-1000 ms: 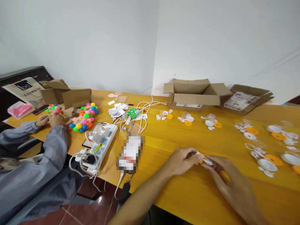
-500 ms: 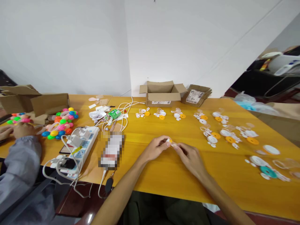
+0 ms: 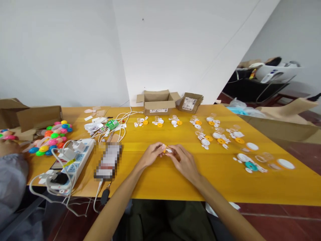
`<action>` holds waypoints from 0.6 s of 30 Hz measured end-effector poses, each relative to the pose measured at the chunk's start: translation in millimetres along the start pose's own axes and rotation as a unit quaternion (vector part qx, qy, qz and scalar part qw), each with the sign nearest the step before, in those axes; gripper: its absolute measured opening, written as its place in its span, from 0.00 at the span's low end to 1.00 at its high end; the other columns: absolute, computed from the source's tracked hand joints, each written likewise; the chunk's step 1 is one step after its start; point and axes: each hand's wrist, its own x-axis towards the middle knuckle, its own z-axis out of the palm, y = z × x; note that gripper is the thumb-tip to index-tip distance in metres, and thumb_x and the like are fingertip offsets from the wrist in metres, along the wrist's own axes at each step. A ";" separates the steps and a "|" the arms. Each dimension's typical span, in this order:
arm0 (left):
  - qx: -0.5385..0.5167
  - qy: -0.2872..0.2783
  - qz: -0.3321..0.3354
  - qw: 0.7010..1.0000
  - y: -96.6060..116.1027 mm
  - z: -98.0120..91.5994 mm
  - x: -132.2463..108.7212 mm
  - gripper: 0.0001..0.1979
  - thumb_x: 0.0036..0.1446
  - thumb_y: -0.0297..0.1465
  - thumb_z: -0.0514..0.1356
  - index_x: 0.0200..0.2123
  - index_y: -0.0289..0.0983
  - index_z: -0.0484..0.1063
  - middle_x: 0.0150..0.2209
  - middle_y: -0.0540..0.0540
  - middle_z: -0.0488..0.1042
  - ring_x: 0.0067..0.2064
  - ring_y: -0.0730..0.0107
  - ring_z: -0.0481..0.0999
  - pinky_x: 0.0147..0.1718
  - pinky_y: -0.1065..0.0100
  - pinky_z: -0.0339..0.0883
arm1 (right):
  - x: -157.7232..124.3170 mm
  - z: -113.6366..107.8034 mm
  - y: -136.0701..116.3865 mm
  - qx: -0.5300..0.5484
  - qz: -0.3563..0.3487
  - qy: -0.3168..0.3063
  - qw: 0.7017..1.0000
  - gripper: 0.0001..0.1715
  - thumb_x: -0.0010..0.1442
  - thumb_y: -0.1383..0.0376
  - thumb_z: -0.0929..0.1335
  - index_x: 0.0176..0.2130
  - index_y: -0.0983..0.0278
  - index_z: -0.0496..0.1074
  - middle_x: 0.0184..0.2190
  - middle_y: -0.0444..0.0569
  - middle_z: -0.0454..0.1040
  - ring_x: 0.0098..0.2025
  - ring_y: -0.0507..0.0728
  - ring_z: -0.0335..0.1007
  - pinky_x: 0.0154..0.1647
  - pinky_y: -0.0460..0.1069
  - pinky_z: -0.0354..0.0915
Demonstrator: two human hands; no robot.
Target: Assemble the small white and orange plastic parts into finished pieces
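My left hand (image 3: 152, 155) pinches a small orange-and-white plastic part (image 3: 165, 149) above the middle of the table. Facing it, my right hand (image 3: 183, 162) has thumb and fingers closed on the right side of the same part, where a white piece with holes (image 3: 169, 151) shows. Fingers cover much of both pieces. Beyond my hands and to the right, small groups of plastic parts lie on the table: orange discs (image 3: 208, 138), white discs (image 3: 205, 142) and clear cups. A teal disc (image 3: 251, 166) lies in the nearest right group.
An open cardboard box (image 3: 160, 105) stands by the wall, beside a folded carton (image 3: 190, 103). On the left are a power strip (image 3: 79, 160) with cables, a phone (image 3: 109, 161), a green packet (image 3: 112, 124) and colourful bead-like rings (image 3: 54, 135). A co-worker's sleeve (image 3: 12, 177) is at far left.
The camera view has turned to the right, so the table things sit further left. My right fingers have come round the part, and a white piece with holes now shows between my hands.
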 end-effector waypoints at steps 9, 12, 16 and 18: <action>0.011 -0.009 0.026 1.000 5.5 -0.2 -3.5 0.27 0.52 0.54 0.61 0.40 0.35 0.74 0.33 0.47 0.73 0.33 0.70 0.68 0.34 0.69 0.64 | 6.1 0.6 -1.8 -0.003 0.050 -0.008 0.999 0.25 0.67 0.49 0.58 0.28 0.60 0.71 0.24 0.48 0.75 0.26 0.56 0.70 0.30 0.48 0.62; 0.017 -0.012 0.029 0.999 5.2 -0.8 -3.8 0.26 0.53 0.52 0.61 0.42 0.36 0.74 0.35 0.46 0.74 0.35 0.69 0.70 0.37 0.68 0.65 | 8.9 0.3 -1.4 0.015 0.072 -0.018 0.997 0.30 0.67 0.47 0.57 0.22 0.60 0.66 0.19 0.46 0.72 0.22 0.54 0.66 0.27 0.47 0.58; 0.024 -0.017 0.037 0.999 3.7 -1.5 -3.4 0.25 0.54 0.52 0.61 0.43 0.36 0.74 0.36 0.45 0.75 0.35 0.68 0.71 0.38 0.67 0.66 | 11.2 -0.9 -2.8 0.051 0.095 -0.031 0.994 0.31 0.65 0.45 0.56 0.20 0.60 0.62 0.17 0.44 0.69 0.20 0.53 0.63 0.25 0.47 0.56; 0.027 -0.019 0.043 0.999 2.9 -1.7 -3.2 0.25 0.54 0.51 0.61 0.43 0.36 0.74 0.37 0.45 0.75 0.36 0.67 0.71 0.39 0.66 0.66 | 12.2 -1.6 -3.6 0.066 0.107 -0.040 0.991 0.32 0.64 0.44 0.55 0.20 0.59 0.61 0.16 0.44 0.68 0.20 0.53 0.62 0.24 0.48 0.56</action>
